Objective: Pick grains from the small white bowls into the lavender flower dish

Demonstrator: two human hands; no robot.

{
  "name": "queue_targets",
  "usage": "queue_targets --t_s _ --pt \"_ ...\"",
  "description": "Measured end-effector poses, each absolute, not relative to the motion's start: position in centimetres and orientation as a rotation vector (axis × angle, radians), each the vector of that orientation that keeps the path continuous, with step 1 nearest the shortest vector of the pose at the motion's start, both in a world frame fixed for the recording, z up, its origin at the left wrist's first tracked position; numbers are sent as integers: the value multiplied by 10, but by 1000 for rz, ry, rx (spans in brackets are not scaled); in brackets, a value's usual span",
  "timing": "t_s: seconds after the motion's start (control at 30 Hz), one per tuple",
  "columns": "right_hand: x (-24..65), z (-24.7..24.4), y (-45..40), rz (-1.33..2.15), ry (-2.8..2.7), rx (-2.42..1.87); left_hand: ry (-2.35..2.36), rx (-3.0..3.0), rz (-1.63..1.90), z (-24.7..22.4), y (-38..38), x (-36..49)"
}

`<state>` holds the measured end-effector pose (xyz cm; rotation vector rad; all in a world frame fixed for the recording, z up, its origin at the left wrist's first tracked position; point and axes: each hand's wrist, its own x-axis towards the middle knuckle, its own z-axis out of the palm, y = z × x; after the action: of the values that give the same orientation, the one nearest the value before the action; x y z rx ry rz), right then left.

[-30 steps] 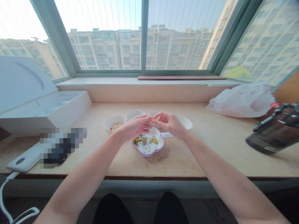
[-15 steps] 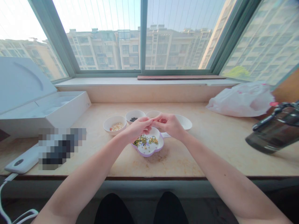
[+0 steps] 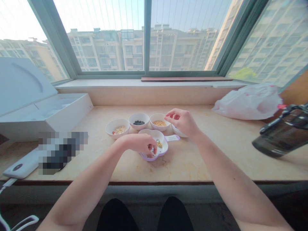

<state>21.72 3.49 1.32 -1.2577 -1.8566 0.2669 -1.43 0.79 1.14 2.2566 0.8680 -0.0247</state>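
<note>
My left hand (image 3: 144, 145) hangs over the purple-rimmed, lobed dish (image 3: 164, 148), its fingers curled and apart, with nothing visible in them. Green and yellow beans (image 3: 159, 143) show in the dish beside it. My right hand (image 3: 181, 120) is at the right edge of the bowl of yellow beans (image 3: 159, 123), thumb and fingertips pinched together; what they hold, if anything, is too small to tell. Under that hand a white bowl (image 3: 179, 131) is mostly hidden. Further left stand a bowl of black beans (image 3: 139, 123) and one with pale flakes (image 3: 119, 130).
An open white box (image 3: 69, 110) and a white power bank (image 3: 22, 165) with a cable lie at the left, near a blurred dark object (image 3: 64, 154). A plastic bag (image 3: 247, 102) and a dark jar (image 3: 281, 134) stand at the right, below the window.
My hands, together above the dish before, have parted. The left has come down over the dish, and the right has moved right to the yellow bean bowl, uncovering its contents.
</note>
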Motion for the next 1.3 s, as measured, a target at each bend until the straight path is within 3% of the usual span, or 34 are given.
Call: queue_targets --t_s 0.23,0.53,0.8,1.07,1.3 --pt "249 15 51 -54 -1931 -1790 904 2168 15 4 5 -9" --pt "262 15 54 60 -2049 -2129 984 2338 -20 17 3 -9" --pt "251 13 53 0 -1892 -1848 1022 1940 455 23 7 -9" --pt "221 15 34 614 -1957 -1113 662 1308 732 22 3 -5" --pt "195 5 20 842 -1903 -981 657 1176 820 7 12 1"
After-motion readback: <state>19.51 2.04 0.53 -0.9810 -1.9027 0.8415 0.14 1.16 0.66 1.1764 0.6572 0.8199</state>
